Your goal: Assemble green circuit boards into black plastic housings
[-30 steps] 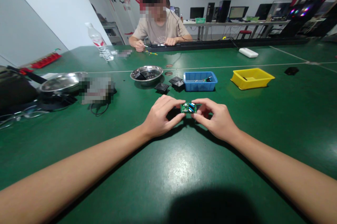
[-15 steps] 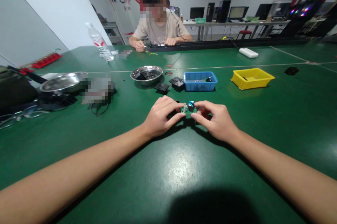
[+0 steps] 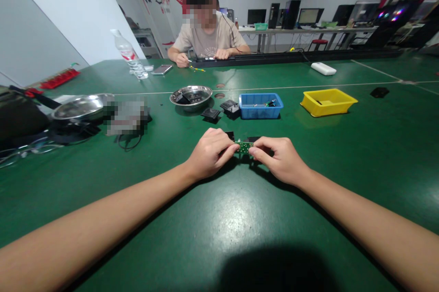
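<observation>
Between my two hands is a small green circuit board [image 3: 244,147], held just above the table. Its face with rows of pale solder points is turned toward me, so most of its parts are hidden behind it. My left hand [image 3: 213,152] pinches the board's left edge, thumb in front. From the other side my right hand [image 3: 279,157] grips the right edge between thumb and fingers. Dark pieces [image 3: 253,139] show just behind the board; I cannot make out what they are.
Beyond my hands are black plastic housings [image 3: 230,108], a steel bowl [image 3: 191,105] with dark parts, a blue bin [image 3: 261,113] with small components and a yellow bin [image 3: 329,105]. A second metal bowl [image 3: 80,108] stands left. Across the green table [image 3: 206,237] a person [image 3: 209,38] works.
The circuit board has been tipped over in my fingers: its component side, with a blue-and-black part, was showing before, and now its soldered underside faces me. Both hands stay in nearly the same place.
</observation>
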### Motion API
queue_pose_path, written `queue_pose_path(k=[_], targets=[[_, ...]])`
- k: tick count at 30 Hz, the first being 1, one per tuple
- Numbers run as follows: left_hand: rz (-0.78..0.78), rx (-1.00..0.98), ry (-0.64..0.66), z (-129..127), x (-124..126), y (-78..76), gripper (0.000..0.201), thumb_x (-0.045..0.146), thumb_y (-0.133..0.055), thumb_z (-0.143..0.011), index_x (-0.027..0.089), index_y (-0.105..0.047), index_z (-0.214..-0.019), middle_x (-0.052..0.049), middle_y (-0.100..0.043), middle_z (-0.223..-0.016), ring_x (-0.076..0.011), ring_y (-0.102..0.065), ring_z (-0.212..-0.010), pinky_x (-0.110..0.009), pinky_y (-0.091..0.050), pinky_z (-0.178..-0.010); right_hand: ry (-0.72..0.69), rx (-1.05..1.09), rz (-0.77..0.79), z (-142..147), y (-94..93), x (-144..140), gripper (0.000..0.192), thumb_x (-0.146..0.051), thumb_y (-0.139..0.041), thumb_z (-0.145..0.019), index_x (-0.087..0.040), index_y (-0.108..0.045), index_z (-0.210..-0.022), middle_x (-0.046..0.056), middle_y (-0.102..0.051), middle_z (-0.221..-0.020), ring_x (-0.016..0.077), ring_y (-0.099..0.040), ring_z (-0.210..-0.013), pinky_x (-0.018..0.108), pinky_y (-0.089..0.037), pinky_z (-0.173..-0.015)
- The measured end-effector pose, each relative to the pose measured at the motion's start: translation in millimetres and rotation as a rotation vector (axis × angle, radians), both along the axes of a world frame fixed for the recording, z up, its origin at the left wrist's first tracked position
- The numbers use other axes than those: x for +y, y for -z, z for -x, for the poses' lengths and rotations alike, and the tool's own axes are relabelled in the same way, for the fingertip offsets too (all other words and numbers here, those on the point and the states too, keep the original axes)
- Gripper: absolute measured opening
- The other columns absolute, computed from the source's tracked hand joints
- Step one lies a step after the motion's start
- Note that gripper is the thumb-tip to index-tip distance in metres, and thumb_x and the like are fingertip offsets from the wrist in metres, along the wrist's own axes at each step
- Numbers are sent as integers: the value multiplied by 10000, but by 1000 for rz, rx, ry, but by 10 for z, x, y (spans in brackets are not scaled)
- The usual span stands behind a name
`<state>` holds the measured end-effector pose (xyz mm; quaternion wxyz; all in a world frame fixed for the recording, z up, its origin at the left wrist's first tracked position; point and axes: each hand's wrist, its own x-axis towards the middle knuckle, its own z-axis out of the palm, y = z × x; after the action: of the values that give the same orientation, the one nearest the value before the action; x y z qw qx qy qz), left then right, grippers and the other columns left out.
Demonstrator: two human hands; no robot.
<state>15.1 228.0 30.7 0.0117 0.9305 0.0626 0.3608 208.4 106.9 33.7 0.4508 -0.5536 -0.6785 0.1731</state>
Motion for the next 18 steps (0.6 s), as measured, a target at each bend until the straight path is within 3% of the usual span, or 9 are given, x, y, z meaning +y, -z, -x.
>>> queue_pose_path(k=[10, 14, 18], targets=[[114, 37, 1, 8, -19, -21, 319, 312, -447, -1039, 182, -604, -793, -29, -639, -692, -167, -540, -684, -335, -412, -692, -12, 163, 89, 25, 14, 2, 239, -312, -604, -925, -187, -640, -725, -9, -660, -646, 127, -564, -598, 256, -427, -602], [215, -41, 6, 22, -30, -29, 230, 397, -566, -995, 176, -616, -1029, -51, -685, -870, -184, -612, -815, -332, -490, -754, -30, 332, 105, 18, 39, 20, 241, -361, -604, -934, -197, -616, -758, -13, -655, -643, 128, -588, -596, 256, -462, -606], [149, -61, 24, 23, -21, -26, 437, 448, -693, -926, 181, -584, -1255, -109, -701, -1098, -230, -647, -1003, -384, -527, -875, -88, 456, 127, 14, 46, 28, 270, -426, -631, -922, -199, -604, -778, -17, -647, -649, 123, -589, -583, 250, -480, -584]])
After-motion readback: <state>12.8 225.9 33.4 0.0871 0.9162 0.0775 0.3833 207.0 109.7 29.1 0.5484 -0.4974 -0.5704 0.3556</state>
